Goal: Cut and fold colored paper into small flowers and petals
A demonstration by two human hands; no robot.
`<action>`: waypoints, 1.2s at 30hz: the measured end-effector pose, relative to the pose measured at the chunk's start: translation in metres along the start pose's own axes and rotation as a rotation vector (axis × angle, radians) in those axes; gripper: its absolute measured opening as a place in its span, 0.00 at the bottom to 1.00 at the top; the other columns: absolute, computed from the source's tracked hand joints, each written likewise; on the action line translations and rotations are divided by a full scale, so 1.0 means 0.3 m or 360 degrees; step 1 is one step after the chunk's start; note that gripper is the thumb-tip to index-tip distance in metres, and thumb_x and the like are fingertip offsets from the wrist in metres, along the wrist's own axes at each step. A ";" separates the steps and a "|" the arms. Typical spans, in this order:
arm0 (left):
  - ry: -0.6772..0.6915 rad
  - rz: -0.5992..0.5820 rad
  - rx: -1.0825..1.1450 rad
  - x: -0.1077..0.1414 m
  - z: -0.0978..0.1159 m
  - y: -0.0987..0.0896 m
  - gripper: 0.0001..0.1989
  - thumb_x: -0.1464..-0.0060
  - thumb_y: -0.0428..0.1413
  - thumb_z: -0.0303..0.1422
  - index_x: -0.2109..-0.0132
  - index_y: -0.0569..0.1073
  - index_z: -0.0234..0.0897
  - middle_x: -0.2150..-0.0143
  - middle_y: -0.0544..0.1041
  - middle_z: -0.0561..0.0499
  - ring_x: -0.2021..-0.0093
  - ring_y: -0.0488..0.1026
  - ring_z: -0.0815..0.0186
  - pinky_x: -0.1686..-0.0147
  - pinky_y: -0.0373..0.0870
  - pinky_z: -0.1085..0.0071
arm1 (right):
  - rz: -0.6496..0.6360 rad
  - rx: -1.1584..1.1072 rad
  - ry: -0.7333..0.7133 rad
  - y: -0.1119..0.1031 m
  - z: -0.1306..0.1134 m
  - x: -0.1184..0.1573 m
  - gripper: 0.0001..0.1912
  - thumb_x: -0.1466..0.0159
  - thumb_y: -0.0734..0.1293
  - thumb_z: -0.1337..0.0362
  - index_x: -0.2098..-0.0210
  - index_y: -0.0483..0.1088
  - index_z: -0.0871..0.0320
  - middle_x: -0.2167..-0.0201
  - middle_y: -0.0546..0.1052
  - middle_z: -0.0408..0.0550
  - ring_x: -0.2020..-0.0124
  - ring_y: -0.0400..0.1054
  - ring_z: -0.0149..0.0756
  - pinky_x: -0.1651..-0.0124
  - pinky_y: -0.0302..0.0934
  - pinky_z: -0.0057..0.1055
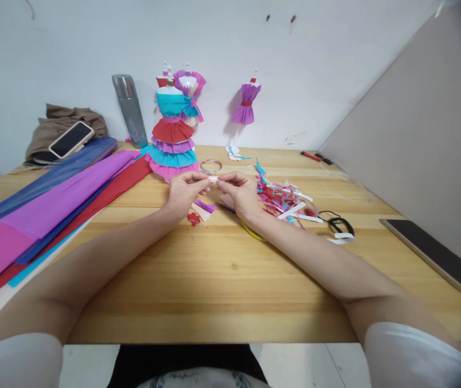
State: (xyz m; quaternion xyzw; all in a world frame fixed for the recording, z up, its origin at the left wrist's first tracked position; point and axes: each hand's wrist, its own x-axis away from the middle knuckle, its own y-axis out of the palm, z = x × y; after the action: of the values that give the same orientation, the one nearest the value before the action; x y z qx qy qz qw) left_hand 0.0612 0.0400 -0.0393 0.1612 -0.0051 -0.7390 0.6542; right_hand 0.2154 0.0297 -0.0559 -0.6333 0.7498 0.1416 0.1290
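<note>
Left grip and right grip pinch a pale strip.

Fairly bright light is spreading evenly over the counter and wall. A faint shadow is falling left of the purple dress, and the metal bottle cap is gleaming. The wide lens is stretching the sleeves near the edges, darkness is rimming the upper right corner, and the held strip is looking blurred.

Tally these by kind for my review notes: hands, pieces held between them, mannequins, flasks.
Hands: 2
White piece held: 1
Mannequins: 4
Flask: 1
Total: 8
</note>
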 end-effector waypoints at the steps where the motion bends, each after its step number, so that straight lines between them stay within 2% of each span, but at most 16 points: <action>1: -0.0002 0.0010 0.0000 0.000 -0.001 0.001 0.14 0.62 0.70 0.36 0.70 0.77 0.34 0.74 0.79 0.51 0.74 0.76 0.68 0.71 0.76 0.70 | 0.0002 0.0002 0.0008 0.000 0.000 0.001 0.10 0.50 0.74 0.58 0.72 0.74 0.56 0.73 0.78 0.44 0.73 0.69 0.33 0.66 0.66 0.34; 5: 0.0006 0.0025 -0.0004 0.001 -0.004 0.003 0.15 0.63 0.71 0.36 0.70 0.76 0.33 0.75 0.78 0.51 0.75 0.75 0.69 0.72 0.75 0.71 | 0.0009 -0.0018 -0.0008 0.002 0.003 -0.001 0.11 0.50 0.74 0.58 0.71 0.73 0.56 0.73 0.77 0.43 0.73 0.69 0.33 0.67 0.65 0.33; 12: 0.0111 0.0003 -0.0070 -0.004 -0.012 -0.006 0.14 0.62 0.70 0.37 0.69 0.79 0.34 0.75 0.78 0.52 0.76 0.75 0.70 0.72 0.75 0.72 | -0.0053 -0.0031 -0.0122 0.000 0.006 -0.007 0.07 0.49 0.74 0.62 0.70 0.77 0.55 0.70 0.81 0.44 0.66 0.73 0.36 0.54 0.68 0.38; 19: 0.0188 -0.0025 -0.0252 -0.013 -0.041 -0.023 0.10 0.54 0.66 0.34 0.63 0.82 0.35 0.69 0.81 0.49 0.69 0.78 0.65 0.67 0.76 0.70 | -0.0051 0.0119 -0.0232 -0.001 0.020 -0.003 0.05 0.45 0.72 0.64 0.68 0.79 0.55 0.66 0.82 0.47 0.61 0.76 0.40 0.50 0.68 0.40; 25: 0.0414 -0.0019 -0.0674 -0.004 -0.035 -0.027 0.06 0.48 0.61 0.29 0.62 0.82 0.37 0.63 0.83 0.48 0.62 0.80 0.64 0.58 0.76 0.69 | -0.0039 0.0269 -0.0346 -0.001 0.026 -0.001 0.06 0.43 0.70 0.65 0.66 0.79 0.56 0.65 0.82 0.50 0.60 0.76 0.41 0.50 0.69 0.40; 29: 0.0582 -0.0038 -0.0914 0.004 -0.026 -0.030 0.07 0.45 0.59 0.26 0.63 0.81 0.37 0.63 0.83 0.49 0.62 0.79 0.64 0.57 0.75 0.69 | -0.0034 0.0327 -0.0341 0.001 0.027 0.002 0.06 0.42 0.70 0.65 0.65 0.79 0.56 0.63 0.83 0.50 0.60 0.76 0.41 0.51 0.69 0.41; 36: 0.0749 -0.0072 -0.1182 0.003 -0.029 -0.039 0.08 0.42 0.56 0.25 0.63 0.80 0.38 0.62 0.83 0.49 0.60 0.78 0.63 0.56 0.74 0.67 | -0.0041 0.0539 -0.0348 0.000 0.016 0.010 0.07 0.40 0.69 0.66 0.64 0.79 0.57 0.63 0.82 0.51 0.63 0.75 0.40 0.55 0.68 0.39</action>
State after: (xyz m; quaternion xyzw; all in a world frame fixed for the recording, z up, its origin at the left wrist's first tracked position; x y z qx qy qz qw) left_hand 0.0521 0.0426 -0.0504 0.0790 0.4134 -0.6480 0.6347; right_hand 0.2151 0.0286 -0.0614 -0.5931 0.7362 0.0796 0.3161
